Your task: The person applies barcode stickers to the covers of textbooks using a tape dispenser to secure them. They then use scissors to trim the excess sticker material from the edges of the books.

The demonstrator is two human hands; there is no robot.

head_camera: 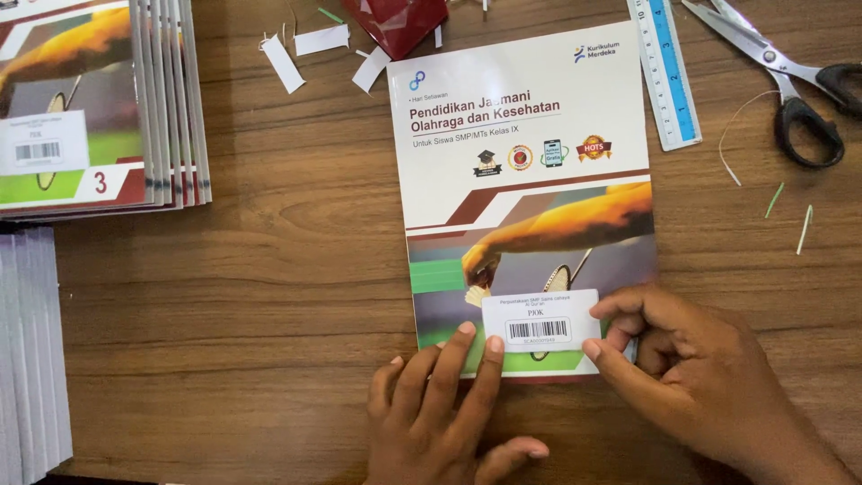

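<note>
1. At nine o'clock, a pile of white page edges (pixel 31 350) is lying at the desk's (pixel 269 296) left border, and at ten o'clock a fanned stack of matching books (pixel 99 108) is sitting, each cover carrying a white rectangular sticker low on its green and maroon design.
2. At eleven to twelve o'clock, white paper scraps (pixel 305 49) are lying loose beside a dark red folded wrapper (pixel 395 22).
3. In the centre, the white-covered book (pixel 525 180) is lying flat and square to the person, with a white barcode label (pixel 540 321) sitting on its lower cover at six o'clock.
4. The left hand (pixel 440 409) is pressing two fingertips on the label's lower left corner, its grip flat and open, clasping nothing.
5. The right hand (pixel 691 373) is pinching the label's right edge between thumb and forefinger, the other fingers curled; whether they are enclosing anything cannot be told.
6. Judging from this, the label would seat best by keeping the left corner pinned and smoothing toward three o'clock, edges parallel to the cover's bottom.
7. At one o'clock a clear blue-striped ruler (pixel 666 72) is lying, and at two o'clock black-handled scissors (pixel 790 76) near thin green slivers (pixel 790 216).
</note>
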